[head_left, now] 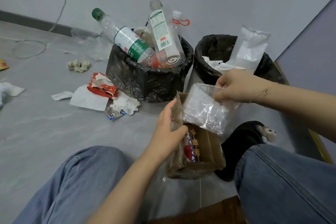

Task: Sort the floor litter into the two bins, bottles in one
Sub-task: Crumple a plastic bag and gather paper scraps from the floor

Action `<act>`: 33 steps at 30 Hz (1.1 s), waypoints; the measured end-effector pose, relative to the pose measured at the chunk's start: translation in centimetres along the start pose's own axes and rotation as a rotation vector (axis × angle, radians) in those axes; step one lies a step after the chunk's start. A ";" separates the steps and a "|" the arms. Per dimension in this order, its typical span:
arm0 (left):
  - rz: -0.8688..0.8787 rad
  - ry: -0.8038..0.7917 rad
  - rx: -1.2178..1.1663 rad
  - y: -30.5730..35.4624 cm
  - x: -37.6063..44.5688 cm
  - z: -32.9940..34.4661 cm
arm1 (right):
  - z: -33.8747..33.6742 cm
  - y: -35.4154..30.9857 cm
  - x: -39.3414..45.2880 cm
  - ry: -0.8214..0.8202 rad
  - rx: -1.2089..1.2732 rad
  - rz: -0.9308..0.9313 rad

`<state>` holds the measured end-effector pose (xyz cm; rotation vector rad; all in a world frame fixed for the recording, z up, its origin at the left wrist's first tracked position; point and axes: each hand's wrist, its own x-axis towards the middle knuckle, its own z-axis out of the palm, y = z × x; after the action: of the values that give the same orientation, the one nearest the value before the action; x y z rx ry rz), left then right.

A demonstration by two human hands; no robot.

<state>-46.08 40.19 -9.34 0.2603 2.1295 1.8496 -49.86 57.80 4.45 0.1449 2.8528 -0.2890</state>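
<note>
Cardboard is what the left hand (168,131) has hold of: a small open box (201,152) resting on the floor just in front of the bottle bin (145,76), with the thumb pressed on the inside of one raised flap and the fingers laid along its outside, seemingly to keep the box from sliding or tipping. The right hand (234,86) pinches the top edge of a clear plastic bag (205,109), fingers curled on it, and the bag hangs over the mouth of the box, partly lifted out; I judge she is drawing it free so it can go with the soft rubbish. A red and white wrapper (190,148) stands inside the box, against the wall under the left hand. The bottle bin, lined in black, is heaped with empty bottles, a green-capped bottle (125,39) leaning out over its left rim and a white-labelled bottle (164,35) propped neck-up beside it. Just to the right of the bottle bin stands the second bin (207,51), also lined in black, holding white tissue and a tall clear packet (249,49) that sticks up above its rim; it is near the right hand, which suits a short carry. To the left of the bottle bin, touching its base, lies a pile of torn red packaging and crumpled tissue (109,94), and farther left a wad of patterned paper (79,65), all not yet sorted.
</note>
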 end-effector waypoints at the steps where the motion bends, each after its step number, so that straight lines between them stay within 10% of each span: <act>1: -0.001 0.006 0.033 0.1 -0.1 -0.1 | 0.0 -0.2 0.0 -0.008 -0.004 -0.004; 20: -0.091 0.151 0.277 -0.2 -1.2 -1.8 | 6.0 -7.2 3.0 0.008 -0.628 -0.211; 28: -0.140 0.152 0.201 -0.4 -0.9 -2.4 | 9.2 -4.1 4.3 -0.267 -0.481 -0.054; 33: -0.150 0.146 0.182 -0.3 -0.9 -2.5 | 8.0 -2.8 4.5 -0.086 -0.173 -0.015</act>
<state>-46.06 37.56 -9.21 0.0038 2.3488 1.6389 -52.45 53.70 -3.78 0.0745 2.7784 -0.0489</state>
